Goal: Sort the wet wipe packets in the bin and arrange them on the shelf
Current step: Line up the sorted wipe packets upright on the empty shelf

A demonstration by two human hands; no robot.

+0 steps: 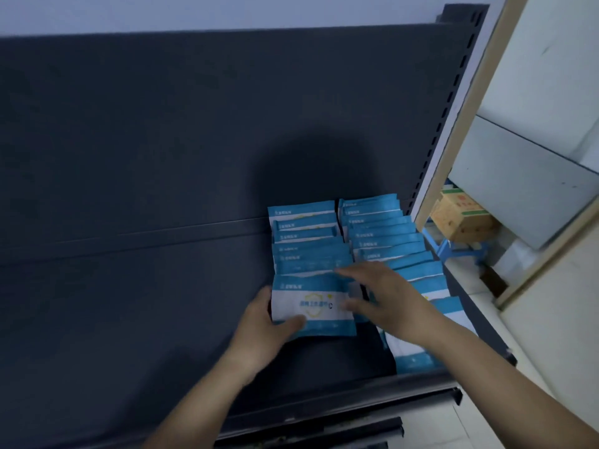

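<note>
Head view: left hand (263, 323) grips front packet (312, 304) on shelf (129, 306); right hand (387, 301) flat over rows (382, 229).

front wet wipe packet (312, 306): blue top and bottom bands, white middle band, yellow shield outline, dark print
left packet row (306, 236): blue, thin white stripes, small white logo print
right packet row (382, 234): blue, white edges, yellow spot on 1 near the front
shelf deck (129, 303): plain dark charcoal
back panel (194, 124): dark slate grey, darker shadow patch
upright (445, 102): dark grey, 1 column of black slots
wall (162, 11): pale bluish white
trim (471, 102): beige
cardboard box (460, 218): tan, red mark, green-white top edge
floor frame (447, 247): bright blue
side panel (518, 176): light grey
</note>
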